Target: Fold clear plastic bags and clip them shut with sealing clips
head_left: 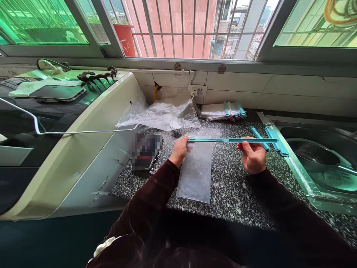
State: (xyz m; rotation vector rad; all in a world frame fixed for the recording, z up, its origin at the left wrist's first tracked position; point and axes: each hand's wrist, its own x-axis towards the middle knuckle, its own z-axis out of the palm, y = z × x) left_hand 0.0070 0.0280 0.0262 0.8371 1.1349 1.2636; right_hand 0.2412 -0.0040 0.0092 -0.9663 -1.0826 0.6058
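Observation:
A long teal bag-sealing clip (206,140) is opened out into a nearly straight line, with its joint in the middle. My left hand (179,152) is closed on the clip's left end. Near the right end, my right hand (253,156) pinches the other arm between thumb and fingers. A clear plastic bag (195,175) hangs or lies below the clip's left half, its top edge by my left fingers. I cannot tell whether those fingers grip the bag too. More teal clips (275,139) lie on the counter beyond my right hand.
On the speckled stone counter (228,201) are a phone-like blurred object (146,150), crumpled plastic (167,113) and a stack of clipped bags (220,111). A metal sink (297,163) with a pan (312,152) borders the right. A pale appliance (92,123) with a white cable stands left.

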